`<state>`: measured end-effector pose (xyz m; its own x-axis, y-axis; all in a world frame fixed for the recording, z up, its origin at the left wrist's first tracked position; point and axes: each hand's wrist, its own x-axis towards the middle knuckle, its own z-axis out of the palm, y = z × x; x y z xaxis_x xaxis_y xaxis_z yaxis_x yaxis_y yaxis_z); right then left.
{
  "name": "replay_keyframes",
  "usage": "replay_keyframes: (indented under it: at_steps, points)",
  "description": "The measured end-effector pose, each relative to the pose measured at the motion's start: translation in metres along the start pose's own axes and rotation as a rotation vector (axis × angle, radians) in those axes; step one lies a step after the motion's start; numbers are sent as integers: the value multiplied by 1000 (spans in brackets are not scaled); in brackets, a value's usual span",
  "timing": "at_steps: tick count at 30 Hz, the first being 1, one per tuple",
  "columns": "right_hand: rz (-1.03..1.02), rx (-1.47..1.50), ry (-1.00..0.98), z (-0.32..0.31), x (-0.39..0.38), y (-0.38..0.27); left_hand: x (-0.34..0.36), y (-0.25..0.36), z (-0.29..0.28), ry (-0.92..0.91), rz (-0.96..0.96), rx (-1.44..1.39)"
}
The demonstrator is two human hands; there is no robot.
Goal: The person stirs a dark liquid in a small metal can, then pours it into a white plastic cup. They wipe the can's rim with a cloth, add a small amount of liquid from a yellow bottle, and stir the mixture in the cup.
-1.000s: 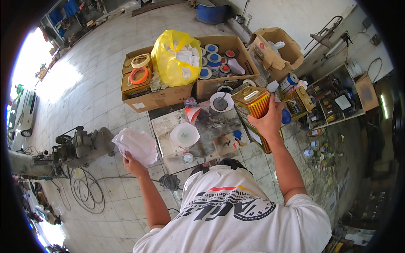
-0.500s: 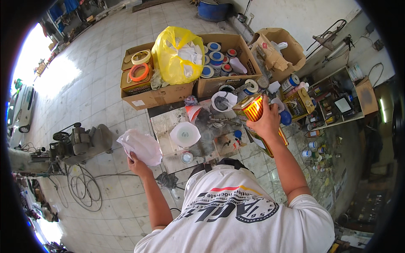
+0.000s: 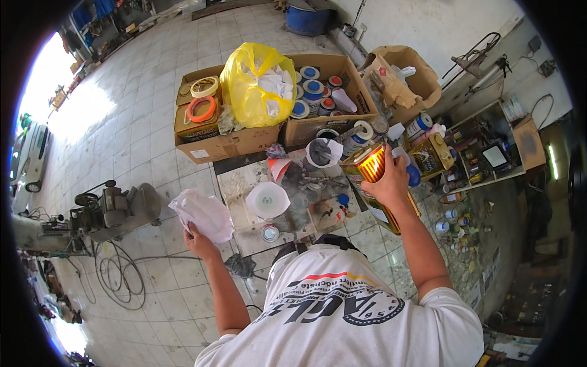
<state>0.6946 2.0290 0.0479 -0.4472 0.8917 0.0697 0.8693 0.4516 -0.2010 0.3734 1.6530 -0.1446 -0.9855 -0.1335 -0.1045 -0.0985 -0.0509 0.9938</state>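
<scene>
My left hand (image 3: pixel 200 243) is closed on the lower edge of a thin, whitish crumpled sheet (image 3: pixel 202 213), held out left of the low work board (image 3: pixel 239 229); whether it is paper or cloth I cannot tell. My right hand (image 3: pixel 391 182) grips a rectangular metal tin (image 3: pixel 370 163) with shiny red and yellow stripes, tilted over the board's right side. Between my hands, a white pale-bottomed bowl (image 3: pixel 268 200) rests on the board. A small round can (image 3: pixel 269 232) stands just nearer me. Farther back is a white container with dark grey contents (image 3: pixel 322 153).
Beyond the board stand cardboard boxes (image 3: pixel 244 138) with paint cans, tape rolls (image 3: pixel 202 108) and a yellow plastic bag (image 3: pixel 247 104). More tins (image 3: pixel 431 153) and a shelf unit (image 3: pixel 489 174) line the right. At left are a compressor (image 3: pixel 119 208) and a coiled hose (image 3: pixel 122 281).
The tin in my right hand has shifted slightly right and toward me. My left hand keeps the sheet in nearly the same place. The whole view has moved a little.
</scene>
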Motion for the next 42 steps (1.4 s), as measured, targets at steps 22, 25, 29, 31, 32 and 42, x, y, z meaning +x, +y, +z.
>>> replay_keyframes:
  at_steps: [22, 25, 29, 31, 32, 42]
  points:
    - [12, 42, 15, -7, -13, 20, -12, 14, 23, -1, -2, -13]
    - [31, 66, -26, -19, -16, 16, -12, 13, 23, -22, 5, -11]
    - [49, 90, -26, -21, -20, 19, -14, 16, 23, -24, 6, -8]
    - [46, 100, -4, -19, -22, 23, -16, 20, 27, -19, 16, -11]
    - [45, 105, 7, -18, -23, 24, -16, 22, 28, -16, 22, -13]
    - [-62, 544, 354, -7, -37, 36, -2, 54, 36, -43, 66, -81]
